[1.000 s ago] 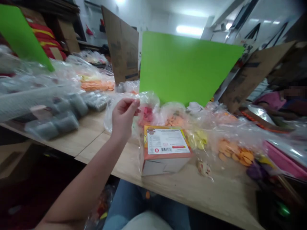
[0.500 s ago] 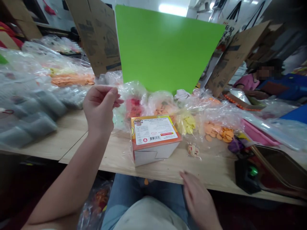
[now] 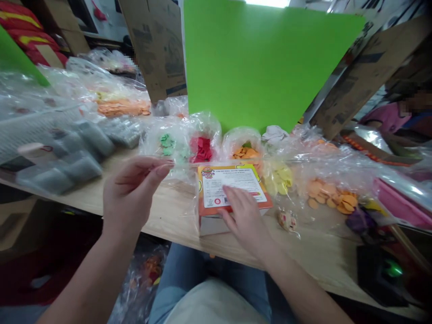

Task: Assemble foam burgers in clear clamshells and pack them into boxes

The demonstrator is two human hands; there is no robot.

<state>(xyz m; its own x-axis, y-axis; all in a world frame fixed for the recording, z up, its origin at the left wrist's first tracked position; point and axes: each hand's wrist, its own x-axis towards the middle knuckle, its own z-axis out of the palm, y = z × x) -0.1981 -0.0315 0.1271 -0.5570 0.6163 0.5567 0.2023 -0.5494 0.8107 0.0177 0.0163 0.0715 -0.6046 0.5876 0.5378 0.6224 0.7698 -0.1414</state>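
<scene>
Since the earlier moment, the right grip (image 3: 246, 219) is coming onto the stiff cardboard box (image 3: 216, 182) and is lying open and flat on it. The left grip (image 3: 132, 195) is pinching the edge of a light, slippery plastic bag (image 3: 168, 144), and this thin edge is the good place for holding it.

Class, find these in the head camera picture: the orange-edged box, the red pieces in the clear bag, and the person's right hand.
Orange-edged box (image 3: 232, 179): head view, on the white printed label.
Red pieces (image 3: 201, 150): head view, middle of the pile.
Right hand (image 3: 245, 220): head view, on the back of the hand.
</scene>
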